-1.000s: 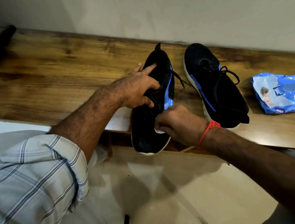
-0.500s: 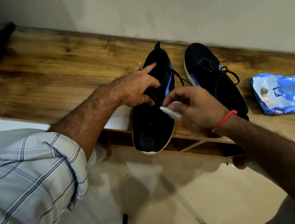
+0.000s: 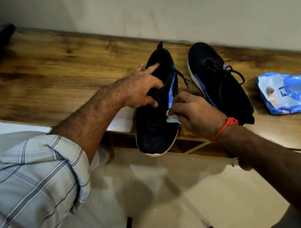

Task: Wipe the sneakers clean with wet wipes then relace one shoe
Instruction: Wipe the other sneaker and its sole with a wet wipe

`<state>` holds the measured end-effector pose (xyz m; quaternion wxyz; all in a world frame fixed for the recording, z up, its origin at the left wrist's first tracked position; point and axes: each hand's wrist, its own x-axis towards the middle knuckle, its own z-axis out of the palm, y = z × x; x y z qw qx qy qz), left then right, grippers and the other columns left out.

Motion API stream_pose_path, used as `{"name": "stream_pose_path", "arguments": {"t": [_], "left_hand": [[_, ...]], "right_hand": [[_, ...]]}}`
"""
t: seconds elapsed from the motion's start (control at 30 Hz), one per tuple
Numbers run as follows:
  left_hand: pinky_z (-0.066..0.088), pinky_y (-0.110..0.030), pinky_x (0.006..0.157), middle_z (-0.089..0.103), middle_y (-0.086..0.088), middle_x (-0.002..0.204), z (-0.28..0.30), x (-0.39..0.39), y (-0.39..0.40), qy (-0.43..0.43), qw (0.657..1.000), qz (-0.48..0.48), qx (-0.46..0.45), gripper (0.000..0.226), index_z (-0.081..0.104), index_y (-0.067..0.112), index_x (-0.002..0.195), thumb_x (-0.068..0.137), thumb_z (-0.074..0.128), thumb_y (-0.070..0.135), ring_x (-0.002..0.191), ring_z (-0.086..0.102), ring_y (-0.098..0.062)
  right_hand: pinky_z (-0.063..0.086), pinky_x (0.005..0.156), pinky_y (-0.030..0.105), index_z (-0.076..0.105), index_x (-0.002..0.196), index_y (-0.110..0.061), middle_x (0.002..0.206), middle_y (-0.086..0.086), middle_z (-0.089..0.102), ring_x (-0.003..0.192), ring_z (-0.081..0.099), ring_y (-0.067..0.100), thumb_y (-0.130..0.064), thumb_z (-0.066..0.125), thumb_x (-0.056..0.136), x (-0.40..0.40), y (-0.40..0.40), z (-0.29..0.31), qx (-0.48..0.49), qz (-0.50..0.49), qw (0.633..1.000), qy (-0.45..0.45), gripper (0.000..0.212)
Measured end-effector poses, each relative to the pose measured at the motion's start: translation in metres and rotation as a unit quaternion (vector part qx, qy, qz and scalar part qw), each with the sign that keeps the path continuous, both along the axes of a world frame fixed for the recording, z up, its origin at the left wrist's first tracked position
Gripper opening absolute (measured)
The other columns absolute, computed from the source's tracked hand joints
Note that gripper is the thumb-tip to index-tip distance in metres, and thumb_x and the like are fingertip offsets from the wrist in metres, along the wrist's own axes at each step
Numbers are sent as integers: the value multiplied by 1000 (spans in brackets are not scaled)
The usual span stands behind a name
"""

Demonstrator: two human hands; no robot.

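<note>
Sneaker held by left hand, right hand pinching wipe; wipes pack beside second sneaker

Shoes, wipe and pack on the bench

The black-and-blue left sneaker lies on the long wooden bench under the left hand's fingers; the crumpled white wet wipe sits beneath the right hand's fingertips; the matching right sneaker and crinkled blue plastic wipes pack lie rightward.

A home, by the look of it, likely an entry or living corner: a long wood-grain surface runs along a plain painted wall over a pale tiled floor, carrying everyday sneakers and a blue pack of wet wipes.
</note>
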<state>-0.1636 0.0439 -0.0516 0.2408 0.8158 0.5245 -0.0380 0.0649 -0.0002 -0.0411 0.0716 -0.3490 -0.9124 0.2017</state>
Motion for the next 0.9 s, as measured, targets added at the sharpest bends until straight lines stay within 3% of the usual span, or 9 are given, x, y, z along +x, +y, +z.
{"name": "stream_pose_path", "arguments": {"t": [0.07,0.17,0.3,0.43,0.5,0.67,0.8,0.83,0.9], "left_hand": [[1,-56,126,38,-6,160,-2,-1,0,3,1000,3,-4,44,45,63,78,80,82,39,157,-5,-30],[1,-56,126,37,-6,160,-1,0,-1,8,1000,6,-8,43,45,62,79,80,81,40,157,-4,-30],[-1,-53,126,38,-6,160,2,3,-1,12,1000,8,7,41,46,61,78,80,82,40,157,-3,-27],[-3,-50,126,47,-4,153,4,5,-2,20,1000,-1,13,43,41,48,74,82,81,33,157,-4,-21],[-1,-52,126,46,-5,153,6,5,-3,12,1000,4,4,42,43,51,74,81,81,35,157,-4,-25],[12,-60,124,40,-9,157,1,3,-2,-1,1000,26,-17,49,43,74,81,80,81,42,157,-1,-34],[-2,-47,127,50,-2,151,5,9,-3,-3,1000,16,8,27,62,41,104,84,79,32,157,-5,-21],[-2,-47,127,49,-1,151,5,9,-3,-11,1000,18,0,29,64,40,107,84,79,32,157,-6,-20],[6,-53,127,35,-3,161,6,8,-5,-21,999,37,-25,37,56,63,95,82,80,38,157,-5,-27]], "right_hand": [[57,76,43,74,103,-8,110,13,57,88,62,30,-28,53,93,-1,-3,0,0,20,1000,-7,30],[55,80,40,73,98,-3,108,16,57,89,61,31,-19,65,93,-3,-11,-6,23,30,999,-12,18],[57,65,40,72,84,1,86,17,59,75,61,36,0,71,80,-12,-19,-14,38,43,998,-2,5],[53,60,37,67,79,-6,79,11,60,72,61,34,7,56,66,-26,-38,-7,-58,137,989,-4,21],[50,60,38,61,80,-9,76,9,59,70,59,31,3,51,69,-26,-35,-2,-66,119,991,11,19],[50,68,46,57,95,-9,86,13,61,80,58,33,4,59,81,-17,-7,-4,17,-14,1000,-4,20],[37,57,28,58,77,-3,66,11,59,59,55,31,6,50,66,-29,-33,5,-72,68,994,40,16],[37,57,26,57,75,-3,66,11,59,59,55,30,6,49,67,-28,-30,7,-75,66,994,46,15],[46,66,32,58,80,-4,74,12,61,71,57,31,10,52,73,-22,-13,6,-37,12,999,23,16]]}}
